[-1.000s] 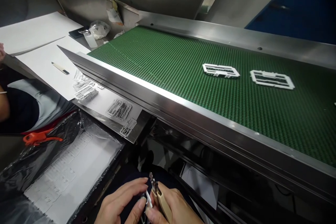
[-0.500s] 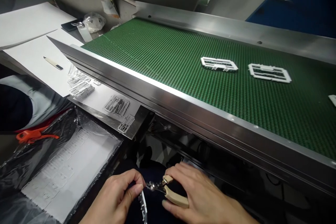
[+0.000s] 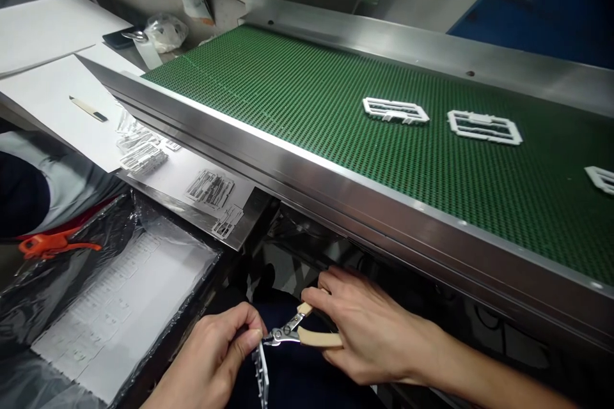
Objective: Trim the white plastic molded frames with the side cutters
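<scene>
My left hand (image 3: 215, 354) pinches white plastic moulded frame (image 3: 261, 376) upright over lap. My right hand (image 3: 369, 332) grips beige-handled metal nippers (image 3: 300, 332), tips at frame's top edge. Trimmed pieces lie on steel ledge (image 3: 211, 188); more white frames (image 3: 396, 110) wait on green conveyor belt (image 3: 297, 96), untrimmed, I judge.

- Left hand (image 3: 215, 358) low at bottom centre, back turned up, fingers curled in, thumb and forefinger pinched together on a thin white part (image 3: 261, 374) hanging down from the fingertips.
- Right hand (image 3: 369, 332) just beside, coming in from the right, forearm bare and stretched toward the lower right corner.
- Right fingers wrapped around the beige handles of cutters (image 3: 302, 333), forefinger laid along the upper handle, thumb hidden below.
- Cutter tip at the left fingertips; both hands close, almost touching.
</scene>
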Tool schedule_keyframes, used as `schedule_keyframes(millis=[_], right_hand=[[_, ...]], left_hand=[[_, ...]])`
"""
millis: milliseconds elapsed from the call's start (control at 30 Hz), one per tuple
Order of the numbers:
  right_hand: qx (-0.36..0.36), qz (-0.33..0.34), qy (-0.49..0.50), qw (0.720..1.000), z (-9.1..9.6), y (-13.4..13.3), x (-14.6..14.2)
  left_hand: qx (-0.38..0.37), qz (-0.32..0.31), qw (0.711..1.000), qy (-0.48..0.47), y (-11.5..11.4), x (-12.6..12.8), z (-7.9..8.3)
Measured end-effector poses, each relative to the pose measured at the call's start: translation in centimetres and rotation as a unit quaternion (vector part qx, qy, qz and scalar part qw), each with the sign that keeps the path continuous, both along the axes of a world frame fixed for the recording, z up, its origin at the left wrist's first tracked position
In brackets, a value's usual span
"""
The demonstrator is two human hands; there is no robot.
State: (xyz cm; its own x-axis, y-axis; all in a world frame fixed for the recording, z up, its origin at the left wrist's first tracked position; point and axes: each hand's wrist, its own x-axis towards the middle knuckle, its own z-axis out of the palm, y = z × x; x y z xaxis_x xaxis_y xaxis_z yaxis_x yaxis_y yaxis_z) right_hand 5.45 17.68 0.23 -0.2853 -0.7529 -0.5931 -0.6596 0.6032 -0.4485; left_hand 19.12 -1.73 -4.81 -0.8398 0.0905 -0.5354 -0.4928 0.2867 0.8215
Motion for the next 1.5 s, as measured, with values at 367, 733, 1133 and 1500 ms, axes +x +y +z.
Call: schedule_keyframes(millis=[367,733,1133,1500], right_hand=[[0.016,0.042,0.010,0.999,0.5,-0.5,-0.9],[-0.006,0.077,0.015,0.997,0.6,-1.3,-1.6],[-0.021,-0.071,-0.124,0.990,-2.1,-0.7,-1.0],[-0.012,-0.249,-0.095,0.964,-4.9,2.1,0.8]], left_hand=[[0.011,-0.019,1.000,-0.009,0.2,-0.2,0.2],[0.028,-0.009,0.999,-0.021,0.6,-0.5,0.2],[0.117,0.129,0.983,-0.054,1.1,0.6,-1.0],[0.407,0.429,0.792,-0.152,3.5,0.9,-3.3]])
